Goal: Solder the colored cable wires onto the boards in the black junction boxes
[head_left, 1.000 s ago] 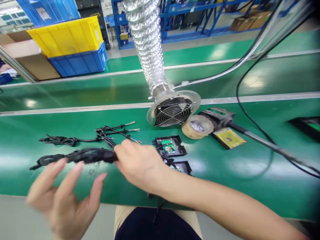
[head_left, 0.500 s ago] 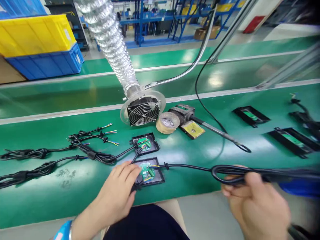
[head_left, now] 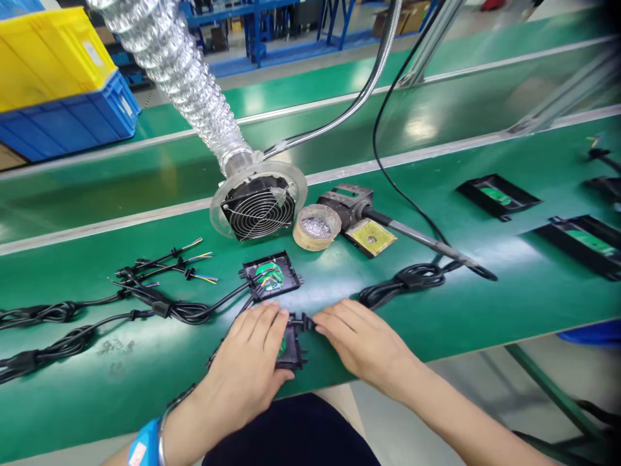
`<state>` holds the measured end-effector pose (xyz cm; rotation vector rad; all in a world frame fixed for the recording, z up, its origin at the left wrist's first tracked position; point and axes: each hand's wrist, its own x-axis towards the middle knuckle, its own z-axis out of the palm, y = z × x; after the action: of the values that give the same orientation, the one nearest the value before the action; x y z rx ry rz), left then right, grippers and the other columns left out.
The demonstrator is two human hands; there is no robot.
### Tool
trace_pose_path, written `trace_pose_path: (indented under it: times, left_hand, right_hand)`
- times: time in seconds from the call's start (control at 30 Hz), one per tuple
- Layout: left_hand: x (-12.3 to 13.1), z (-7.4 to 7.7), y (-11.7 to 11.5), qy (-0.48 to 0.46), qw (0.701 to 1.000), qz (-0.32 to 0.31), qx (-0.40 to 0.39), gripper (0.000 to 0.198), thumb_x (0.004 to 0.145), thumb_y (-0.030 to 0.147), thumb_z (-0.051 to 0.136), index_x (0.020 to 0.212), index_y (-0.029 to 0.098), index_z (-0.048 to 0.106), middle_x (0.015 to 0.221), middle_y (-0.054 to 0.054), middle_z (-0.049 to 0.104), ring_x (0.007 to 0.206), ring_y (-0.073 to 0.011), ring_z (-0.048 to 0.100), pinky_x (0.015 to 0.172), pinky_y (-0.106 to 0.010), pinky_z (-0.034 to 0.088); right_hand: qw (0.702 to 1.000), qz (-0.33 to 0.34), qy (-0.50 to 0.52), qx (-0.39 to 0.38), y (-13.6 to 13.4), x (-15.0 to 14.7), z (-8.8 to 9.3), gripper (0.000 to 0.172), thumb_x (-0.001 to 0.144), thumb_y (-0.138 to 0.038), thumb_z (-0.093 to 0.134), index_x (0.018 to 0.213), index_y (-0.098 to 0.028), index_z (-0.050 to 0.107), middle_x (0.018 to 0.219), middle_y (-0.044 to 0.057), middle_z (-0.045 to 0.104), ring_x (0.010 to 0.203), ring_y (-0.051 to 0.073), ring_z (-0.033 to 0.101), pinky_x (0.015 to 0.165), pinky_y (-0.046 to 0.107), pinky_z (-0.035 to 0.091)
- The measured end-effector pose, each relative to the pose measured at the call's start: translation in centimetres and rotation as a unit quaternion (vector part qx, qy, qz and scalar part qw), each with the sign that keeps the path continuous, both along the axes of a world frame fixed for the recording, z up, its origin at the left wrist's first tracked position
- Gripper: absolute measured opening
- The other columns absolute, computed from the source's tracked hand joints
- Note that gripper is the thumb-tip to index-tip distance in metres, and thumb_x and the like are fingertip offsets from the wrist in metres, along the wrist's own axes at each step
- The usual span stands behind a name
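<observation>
My left grip (head_left: pixel 255 349)'s clamping the near case (head_left: pixel 292 349) on the worktop (head_left: pixel 436 330), right grip (head_left: pixel 361 336)'s pinching a cable (head_left: pixel 307 322) beside it. Far case (head_left: pixel 292 278)'s already showing leads (head_left: pixel 266 281); bare-ended cables (head_left: pixel 183 263) are lying unwired.

green bench (head_left: pixel 466 317), pale gray floor (head_left: pixel 400 424), blue rack (head_left: pixel 218 17)

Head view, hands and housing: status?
Left hand on near black housing. Right hand at cable fitting by its right edge. Left hand blocks much of housing.
</observation>
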<state>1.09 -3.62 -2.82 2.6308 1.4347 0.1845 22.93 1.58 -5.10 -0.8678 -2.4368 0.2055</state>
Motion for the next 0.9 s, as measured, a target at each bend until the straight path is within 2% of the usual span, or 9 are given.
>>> trace_pose_path:
  times: [0.13, 0.23, 0.33, 0.47, 0.57, 0.73, 0.83, 0.9]
  left_hand:
    - [-0.3, -0.4, 0.2, -0.011, 1.000, -0.009, 0.015, 0.082, 0.077, 0.037, 0.074, 0.140, 0.003, 0.034, 0.141, -0.024, 0.047, 0.130, -0.0356, 0.045, 0.106, -0.053, 0.042]
    - [-0.4, -0.1, 0.2, -0.030, 0.999, -0.017, 0.012, 0.069, 0.077, 0.032, 0.074, 0.133, 0.008, 0.042, 0.139, -0.024, 0.048, 0.128, -0.0368, 0.047, 0.103, -0.055, 0.044]
    - [-0.4, 0.1, 0.4, -0.033, 0.999, -0.024, 0.001, 0.052, 0.078, 0.030, 0.073, 0.123, 0.016, 0.050, 0.140, -0.023, 0.046, 0.128, -0.0371, 0.047, 0.102, -0.057, 0.045]
    - [-0.5, 0.1, 0.5, -0.025, 0.999, -0.028, -0.009, 0.042, 0.083, 0.030, 0.068, 0.121, 0.019, 0.053, 0.141, -0.023, 0.044, 0.130, -0.0359, 0.045, 0.103, -0.056, 0.044]
    - [-0.5, 0.1, 0.4, -0.015, 0.999, -0.033, -0.010, 0.037, 0.088, 0.032, 0.061, 0.123, 0.021, 0.053, 0.142, -0.024, 0.044, 0.132, -0.0352, 0.044, 0.103, -0.055, 0.044]
    - [-0.2, 0.0, 0.5, -0.025, 0.999, -0.028, -0.012, 0.032, 0.090, 0.033, 0.055, 0.120, 0.021, 0.057, 0.145, -0.025, 0.041, 0.133, -0.0366, 0.044, 0.102, -0.055, 0.044]
    - [-0.3, 0.1, 0.6, -0.029, 0.999, -0.011, -0.027, 0.032, 0.089, 0.034, 0.058, 0.118, 0.021, 0.059, 0.148, -0.023, 0.038, 0.135, -0.0346, 0.041, 0.105, -0.054, 0.041]
    - [-0.8, 0.4, 0.3, -0.028, 0.999, -0.019, -0.025, 0.038, 0.088, 0.031, 0.060, 0.125, 0.023, 0.056, 0.148, -0.020, 0.040, 0.135, -0.0332, 0.041, 0.105, -0.053, 0.042]
  right_hand:
    - [0.995, 0.064, -0.015, -0.074, -0.1, 0.0, 0.5, 0.023, 0.092, -0.007, 0.039, 0.096, -0.013, 0.061, 0.076, 0.005, 0.057, 0.070, 0.016, 0.050, 0.060, 0.028, 0.045]
    - [0.991, 0.080, -0.053, -0.091, 0.2, 0.0, 1.2, 0.029, 0.089, -0.004, 0.037, 0.094, -0.015, 0.063, 0.074, 0.004, 0.055, 0.067, 0.015, 0.048, 0.057, 0.027, 0.042]
    - [0.991, 0.094, -0.054, -0.081, 0.5, 0.0, 1.0, 0.030, 0.088, -0.003, 0.037, 0.092, -0.015, 0.064, 0.074, 0.003, 0.056, 0.066, 0.015, 0.047, 0.057, 0.027, 0.041]
    - [0.994, 0.094, -0.049, -0.014, 0.2, 0.1, 0.2, 0.027, 0.089, -0.005, 0.039, 0.099, -0.012, 0.063, 0.075, 0.004, 0.059, 0.066, 0.016, 0.048, 0.061, 0.030, 0.041]
    - [0.993, 0.087, -0.081, 0.011, -0.3, -0.1, 0.3, 0.026, 0.089, -0.008, 0.040, 0.099, -0.011, 0.063, 0.075, 0.005, 0.059, 0.066, 0.018, 0.050, 0.060, 0.033, 0.038]
    - [0.987, 0.087, -0.132, -0.015, -0.2, -1.5, 1.3, 0.020, 0.084, -0.008, 0.043, 0.078, -0.016, 0.059, 0.069, 0.004, 0.054, 0.062, 0.019, 0.047, 0.057, 0.034, 0.031]
    - [0.988, 0.086, -0.127, -0.008, -0.1, -1.5, 0.9, 0.019, 0.083, -0.006, 0.044, 0.075, -0.017, 0.058, 0.068, 0.003, 0.053, 0.062, 0.018, 0.045, 0.057, 0.034, 0.030]
    - [0.990, 0.079, -0.115, 0.002, -0.1, -0.9, 0.3, 0.019, 0.084, -0.006, 0.045, 0.080, -0.016, 0.061, 0.069, 0.003, 0.054, 0.064, 0.018, 0.045, 0.058, 0.034, 0.031]
